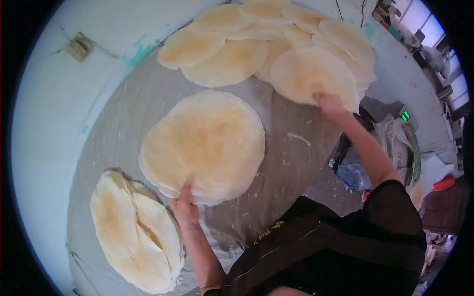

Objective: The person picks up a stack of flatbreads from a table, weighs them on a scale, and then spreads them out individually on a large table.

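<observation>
My left hand (pixel 185 207) grips the near edge of a stack of round flatbreads (pixel 207 143), thumb on top and fingers underneath. The top bread is pale with light brown patches. At the upper right, my right hand (pixel 330 104) pinches the near edge of a single flatbread (pixel 308 71), which lies over other breads. Behind it, several overlapping flatbreads (pixel 224 61) spread along the far side of the cloth-covered table. To the left of my left forearm rests a pile of folded flatbreads (pixel 118 222).
A grey-brown cloth (pixel 291 163) with crumbs covers the table. A pale wall with a socket box (pixel 79 47) stands at the left. Past the table's right edge are plastic bags (pixel 395 143), a blue-rimmed container (pixel 351 175) and a device with a green display (pixel 405 115).
</observation>
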